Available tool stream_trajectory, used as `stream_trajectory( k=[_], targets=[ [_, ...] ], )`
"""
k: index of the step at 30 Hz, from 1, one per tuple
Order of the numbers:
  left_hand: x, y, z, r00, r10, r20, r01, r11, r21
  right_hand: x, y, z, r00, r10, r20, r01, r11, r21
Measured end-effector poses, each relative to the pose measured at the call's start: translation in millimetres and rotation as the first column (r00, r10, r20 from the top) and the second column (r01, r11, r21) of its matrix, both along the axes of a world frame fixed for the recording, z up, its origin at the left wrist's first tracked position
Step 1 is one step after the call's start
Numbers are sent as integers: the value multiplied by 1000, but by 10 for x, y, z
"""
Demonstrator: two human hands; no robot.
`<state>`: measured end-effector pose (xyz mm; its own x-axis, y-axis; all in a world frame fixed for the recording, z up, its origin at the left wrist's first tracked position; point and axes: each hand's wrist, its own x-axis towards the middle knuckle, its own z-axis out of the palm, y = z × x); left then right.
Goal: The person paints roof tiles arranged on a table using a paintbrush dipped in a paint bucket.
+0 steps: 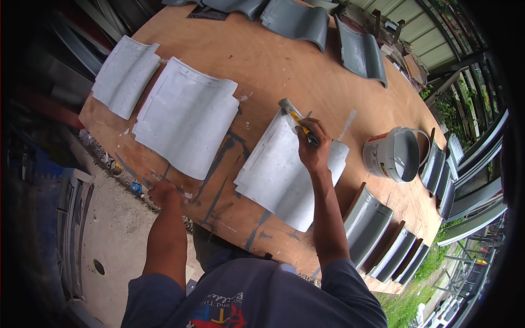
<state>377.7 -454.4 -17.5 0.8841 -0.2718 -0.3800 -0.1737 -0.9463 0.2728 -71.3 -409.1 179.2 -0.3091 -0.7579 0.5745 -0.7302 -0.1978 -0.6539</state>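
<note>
- While the right arm reaches forward, the right hand point(315, 148) grips a paintbrush point(293, 112) at the far corner of a white tile point(284, 167) lying on the wooden table point(257, 63).
- Left arm lower; left hand point(164, 194) curled closed beside the table's near edge.

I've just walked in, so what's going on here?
A person's right hand holds a yellow-and-black-handled brush at the far corner of a white, wavy tile on a brown wooden table. The left hand is at the table's near edge. Two more white tiles lie to the left; a white bucket, grey inside, stands to the right. Curved grey tiles sit near the table's edges.
</note>
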Motion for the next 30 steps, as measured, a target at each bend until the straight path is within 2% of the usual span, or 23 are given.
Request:
stream_trajectory(
  k=[2, 4, 6, 7, 10, 11, 13, 14, 16, 17, 18, 20, 21, 23, 24, 27, 28, 29, 30],
  targets=[
    [-16, -48, 33, 999, 41, -26, -41, 999, -6, -41, 7, -19, 996, 1, 92, -12, 993, 114],
    [3, -48, 36, 997, 64, -43, -64, 998, 12, -4, 54, -18, 996, 35, 81, -43, 993, 109],
    [-58, -36, 178, 999, 44, -29, -43, 999, 13, 74, 187, 20, 982, 186, 36, -189, 972, 142],
    [-97, -30, 252, 1000, 21, -19, -21, 1000, 11, 138, 296, 61, 966, 245, 80, -255, 949, 184],
    [-94, -22, 248, 997, 62, -55, -64, 997, -38, 343, 608, 106, 876, 445, 189, -483, 822, 302],
    [-108, -29, 274, 997, 62, -55, -64, 997, -38, 359, 655, 131, 876, 445, 188, -482, 822, 302],
    [-126, -41, 343, 996, 80, -47, -81, 996, -38, 389, 713, 174, 772, 522, 362, -635, 663, 397],
    [-122, -47, 343, 996, 79, -46, -81, 996, -41, 345, 669, 209, 772, 523, 362, -635, 664, 395],
    [-113, -36, 320, 998, 54, -39, -55, 998, -14, 120, 482, 289, 815, 410, 409, -574, 670, 471],
    [-90, -22, 244, 998, 53, -39, -54, 998, -17, -17, 363, 234, 853, 333, 401, -498, 748, 438],
    [-41, -2, 104, 996, -77, 36, 75, 996, 47, -159, 232, 155, 883, 253, 396, -415, 816, 403],
    [45, -1, -131, 973, -207, 99, 195, 973, 120, -364, 6, 129, 925, 110, 364, -241, 910, 337],
    [68, -24, -158, 995, -88, 55, 85, 995, 59, -372, -29, 102, 925, 114, 362, -244, 909, 337],
    [95, -19, -210, 999, 39, 3, -39, 999, -2, -355, -119, 42, 997, -1, 78, -8, 994, 112],
    [29, 6, -79, 998, -42, 48, 41, 999, 10, -269, -79, 9, 998, 31, 62, -36, 996, 85],
    [-75, 12, 146, 991, -103, 89, 103, 995, 7, 240, 324, -56, 976, 217, -25, -215, 973, 80],
    [-72, 20, 131, 991, -102, 89, 102, 995, 4, 386, 508, -126, 963, 268, 4, -267, 957, 112],
    [-70, 25, 116, 991, -101, 89, 102, 995, 2, 506, 693, -144, 938, 318, 136, -338, 927, 165],
    [-19, 0, 35, 998, -27, 55, 28, 999, -17, 578, 840, -116, 898, 371, 236, -422, 879, 222]
  ],
)
